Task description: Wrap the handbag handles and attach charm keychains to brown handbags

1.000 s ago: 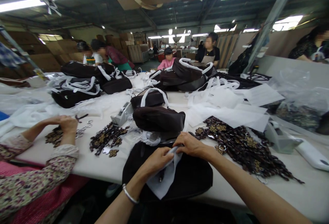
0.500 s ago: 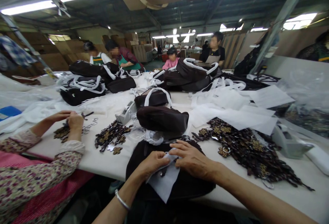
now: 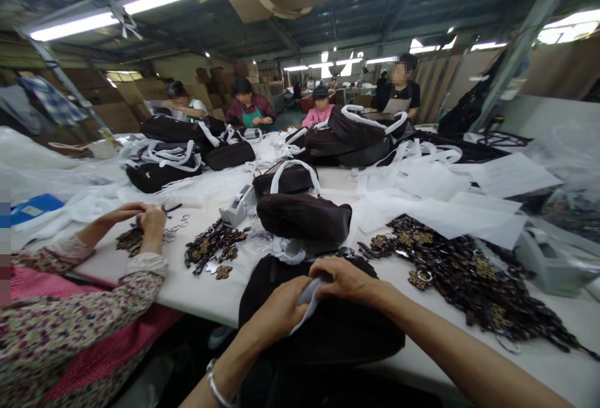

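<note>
A dark brown handbag (image 3: 347, 336) lies at the table's front edge under both my hands. My left hand (image 3: 284, 308) is closed around a sheet of white tissue paper (image 3: 309, 300), bunched against the bag's front. My right hand (image 3: 344, 278) curls over the paper's upper end, fingers bent and pressed on it at the bag's top; its fingertips are partly hidden. Just behind stands another dark handbag (image 3: 304, 217) with its handle (image 3: 296, 165) wrapped in white.
Key-ring charms (image 3: 473, 277) are heaped at the right, with a smaller pile (image 3: 213, 245) at the left. Tape dispensers (image 3: 237, 206) stand on both sides. A co-worker's hands (image 3: 150, 223) work at the left. White sheets (image 3: 450, 208) and more bags (image 3: 347, 139) lie further back.
The white paper, spread flat over the bag's front before, is now folded up and bunched between my hands. My left hand has turned and closed more around it. The view has shifted slightly left.
</note>
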The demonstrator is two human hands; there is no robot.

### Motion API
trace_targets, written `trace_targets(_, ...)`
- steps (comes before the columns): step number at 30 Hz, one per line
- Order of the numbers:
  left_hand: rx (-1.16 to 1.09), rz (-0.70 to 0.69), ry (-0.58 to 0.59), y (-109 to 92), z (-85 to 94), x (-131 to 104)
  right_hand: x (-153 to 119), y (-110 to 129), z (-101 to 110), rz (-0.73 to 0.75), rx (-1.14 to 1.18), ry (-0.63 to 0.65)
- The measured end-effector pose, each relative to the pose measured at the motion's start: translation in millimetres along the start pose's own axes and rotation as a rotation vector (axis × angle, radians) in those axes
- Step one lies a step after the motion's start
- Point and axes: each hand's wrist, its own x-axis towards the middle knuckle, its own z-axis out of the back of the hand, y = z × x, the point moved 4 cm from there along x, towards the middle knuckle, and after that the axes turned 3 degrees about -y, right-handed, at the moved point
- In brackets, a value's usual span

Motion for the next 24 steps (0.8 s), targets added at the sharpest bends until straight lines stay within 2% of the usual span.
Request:
trace_targets(5, 0.189, 0.010, -0.148, 17, 8.5, -18, 0, -3, 0, 0.064, 0.082, -0.004)
trace_targets(9, 0.431, -0.166, -0.110, 26, 1.9, -29, 4, -5, -1, 0.028, 0.105, 0.001)
trace_targets(11, 0.484, -0.200, -0.078, 25, 2.3, -33, 6, -6, -4, 0.008, 0.071, 0.033)
trace_targets(13, 0.479, -0.149, -0.059, 20, 6.9, -35, 8, -6, -8, -0.021, 0.009, 0.062)
trace_targets(17, 0.485, 0.044, -0.053, 7, 11.9, -26, 12, -6, -14, -0.089, -0.085, 0.080)
trace_targets(19, 0.565, 0.117, -0.084, 5, 8.1, -18, 13, -5, -12, -0.107, -0.080, 0.089)
trace_targets(21, 0.604, 0.133, -0.131, 6, 2.2, -11, 12, -4, -7, -0.098, -0.028, 0.119)
trace_targets(24, 0.460, 0.140, -0.227, 13, -1.3, -8, 7, -5, 8, -0.061, 0.071, 0.174)
